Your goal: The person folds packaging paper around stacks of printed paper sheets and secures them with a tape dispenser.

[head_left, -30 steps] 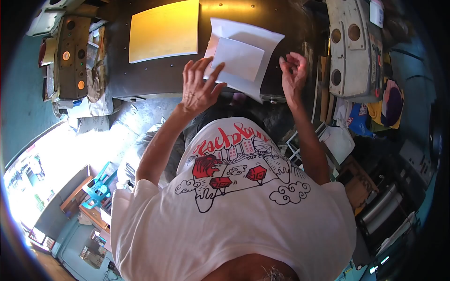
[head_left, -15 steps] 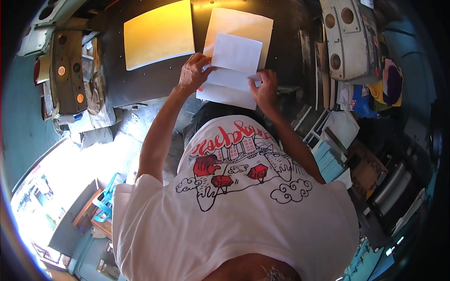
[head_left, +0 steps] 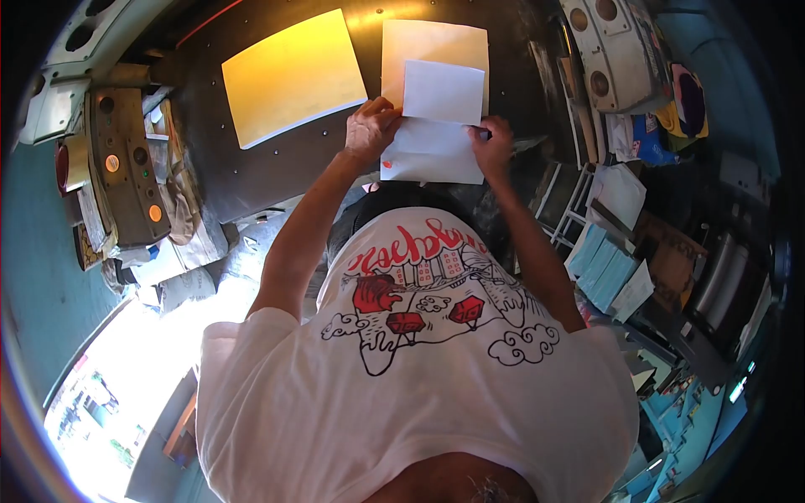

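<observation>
A white paper sheet lies over a larger pale paper stack. Its lower edge overlaps a second white sheet, which has a small red mark near its lower left corner. At the left of the line where the two meet, my left hand has its thumb and fingers closed on the paper edge. Across from it, my right hand pinches the right edge with curled fingers; something small and dark shows by its fingertips.
To the left on the dark studded table lies another paper stack, lit yellow. Machine housings with round holes and a control panel with lit buttons flank the table. Light blue bundles stand at the right.
The raised fold in the lower paper has flattened, and the papers sit straighter. Both hands appear slightly further right in view, partly because the camera has turned.
</observation>
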Motion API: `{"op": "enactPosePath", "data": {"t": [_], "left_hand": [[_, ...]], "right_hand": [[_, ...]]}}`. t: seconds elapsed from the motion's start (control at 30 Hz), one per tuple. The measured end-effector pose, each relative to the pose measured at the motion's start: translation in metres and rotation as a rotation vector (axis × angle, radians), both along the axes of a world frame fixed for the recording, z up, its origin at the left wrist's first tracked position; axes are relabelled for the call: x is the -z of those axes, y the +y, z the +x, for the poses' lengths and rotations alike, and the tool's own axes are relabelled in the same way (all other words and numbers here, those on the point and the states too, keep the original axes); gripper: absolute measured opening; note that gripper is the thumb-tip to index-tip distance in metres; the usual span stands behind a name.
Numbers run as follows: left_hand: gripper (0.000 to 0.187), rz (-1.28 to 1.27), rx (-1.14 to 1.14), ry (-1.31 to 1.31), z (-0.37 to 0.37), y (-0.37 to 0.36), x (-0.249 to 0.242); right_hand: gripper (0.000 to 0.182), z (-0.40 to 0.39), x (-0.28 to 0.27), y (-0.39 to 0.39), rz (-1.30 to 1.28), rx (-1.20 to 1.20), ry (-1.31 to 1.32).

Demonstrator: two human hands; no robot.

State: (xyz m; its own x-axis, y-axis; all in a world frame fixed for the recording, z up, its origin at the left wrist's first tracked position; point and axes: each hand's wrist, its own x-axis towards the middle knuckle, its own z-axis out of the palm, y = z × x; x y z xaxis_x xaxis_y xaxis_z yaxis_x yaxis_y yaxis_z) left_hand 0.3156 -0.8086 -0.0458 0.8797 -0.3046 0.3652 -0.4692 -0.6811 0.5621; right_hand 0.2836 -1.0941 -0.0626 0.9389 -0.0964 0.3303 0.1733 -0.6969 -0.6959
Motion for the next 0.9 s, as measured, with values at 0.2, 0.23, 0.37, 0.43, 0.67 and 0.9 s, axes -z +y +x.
{"op": "enactPosePath", "data": {"t": [0.2,0.23,0.37,0.43,0.67,0.9], "left_hand": [[0.006,0.014,0.06,-0.06,0.003,0.003,0.006],[0.006,0.012,0.064,-0.062,0.001,0.002,0.006],[0.007,0.012,0.089,-0.086,0.008,0.004,0.01],[0.012,0.03,0.104,-0.082,0.003,0.006,0.01],[0.066,0.337,0.318,-0.041,-0.075,0.015,-0.042],[0.082,0.661,0.503,0.007,-0.061,-0.007,-0.045]], "right_hand": [[0.017,-0.001,-0.005,-0.002,-0.078,-0.006,-0.022],[0.016,-0.004,-0.008,-0.002,-0.083,0.002,-0.013],[0.022,0.0,-0.009,0.0,-0.084,0.006,0.082],[0.034,-0.008,-0.008,-0.002,-0.084,0.02,0.053],[0.06,-0.099,-0.035,0.017,-0.463,-0.366,-0.125],[0.025,-0.073,-0.027,-0.01,-0.614,-0.468,-0.236]]}}
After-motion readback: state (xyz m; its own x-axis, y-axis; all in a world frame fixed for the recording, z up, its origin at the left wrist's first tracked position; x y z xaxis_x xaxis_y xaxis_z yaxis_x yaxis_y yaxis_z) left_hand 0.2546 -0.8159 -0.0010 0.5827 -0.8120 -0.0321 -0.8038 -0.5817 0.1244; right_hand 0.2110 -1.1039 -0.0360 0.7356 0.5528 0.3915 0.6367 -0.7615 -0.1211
